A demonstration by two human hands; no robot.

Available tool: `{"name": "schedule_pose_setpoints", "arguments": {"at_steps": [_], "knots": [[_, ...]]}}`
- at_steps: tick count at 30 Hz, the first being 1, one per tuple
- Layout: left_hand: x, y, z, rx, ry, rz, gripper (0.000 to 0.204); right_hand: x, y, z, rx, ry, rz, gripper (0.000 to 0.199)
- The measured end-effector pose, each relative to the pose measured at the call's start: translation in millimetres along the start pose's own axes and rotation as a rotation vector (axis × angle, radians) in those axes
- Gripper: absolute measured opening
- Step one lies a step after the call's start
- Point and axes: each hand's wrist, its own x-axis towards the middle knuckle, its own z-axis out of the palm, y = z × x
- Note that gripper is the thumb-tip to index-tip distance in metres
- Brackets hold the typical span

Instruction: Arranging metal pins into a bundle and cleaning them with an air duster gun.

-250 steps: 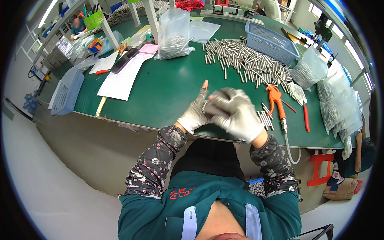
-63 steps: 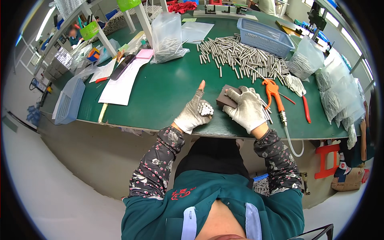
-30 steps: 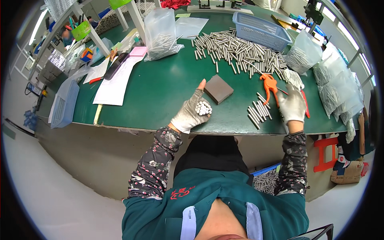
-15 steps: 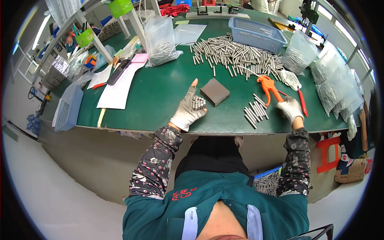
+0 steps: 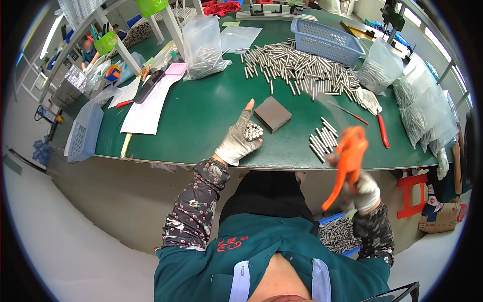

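My left hand, in a fingerless white glove, is wrapped round a bundle of short metal pins, their ends facing up. Its thumb points away from me, beside a brown square block. My right hand, gloved too, grips an orange air blow gun at the front edge of the table; both are smeared by motion. A small group of loose pins lies on the green table between the hands. Farther back spreads a large heap of pins.
Behind the heap stands a blue basket. Bags of pins line the right side, near red-handled pliers and a thin red-handled tool. Papers and another pin bag lie left. A blue-rimmed bin of pins sits below.
My right hand has lifted the orange blow gun off the table and drawn it toward me, past the table's front edge. My left hand stays nearly in place with the bundle.
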Motion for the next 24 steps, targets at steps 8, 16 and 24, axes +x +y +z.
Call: {"name": "schedule_pose_setpoints", "arguments": {"at_steps": [8, 16, 24], "knots": [[0, 8, 1, -0.028, -0.039, -0.04, 0.095, -40, 38, 36, 0.427, -0.301, 0.491, 0.072], [-1, 10, 3, -0.009, -0.024, 0.019, 0.079, -14, -33, 53, -0.535, 0.196, 0.339, 0.035], [2, 8, 0, 0.1, -0.061, -0.013, 0.038, 8, -31, 46, -0.972, 0.314, 0.354, 0.033]]}}
